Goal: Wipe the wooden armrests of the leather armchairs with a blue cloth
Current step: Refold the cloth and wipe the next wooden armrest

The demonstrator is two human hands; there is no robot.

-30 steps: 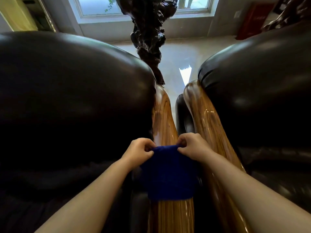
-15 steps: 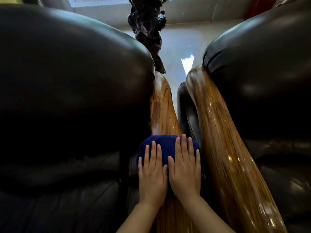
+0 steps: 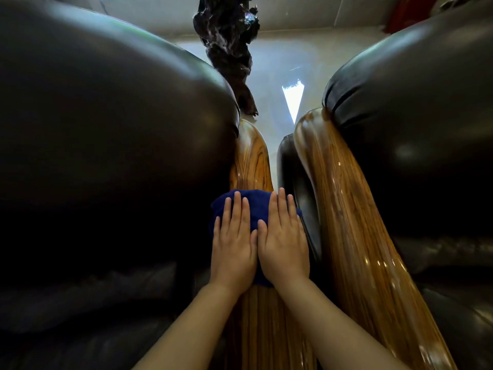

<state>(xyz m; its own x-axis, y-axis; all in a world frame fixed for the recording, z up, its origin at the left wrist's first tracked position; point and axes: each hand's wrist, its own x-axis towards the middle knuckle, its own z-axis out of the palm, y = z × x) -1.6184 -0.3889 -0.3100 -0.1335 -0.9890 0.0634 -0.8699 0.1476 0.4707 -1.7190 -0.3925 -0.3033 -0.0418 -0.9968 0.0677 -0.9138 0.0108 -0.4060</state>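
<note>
Two dark leather armchairs (image 3: 106, 129) stand side by side, each with one wooden armrest showing. The left armrest (image 3: 250, 156) runs lengthwise away from the viewer, and the blue cloth (image 3: 256, 202) is draped across it. Left hand (image 3: 232, 245) and right hand (image 3: 284, 243) lie flat on the cloth, fingers extended, thumbs touching. The right armrest (image 3: 346, 209) is bare — a narrow gap separates the two.

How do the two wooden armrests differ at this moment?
The left armrest has the blue cloth draped over it with the left hand and right hand pressed flat on top; the right armrest is bare and untouched. The right armrest shows more glare streaks. Both are glossy, grained wood.
</note>
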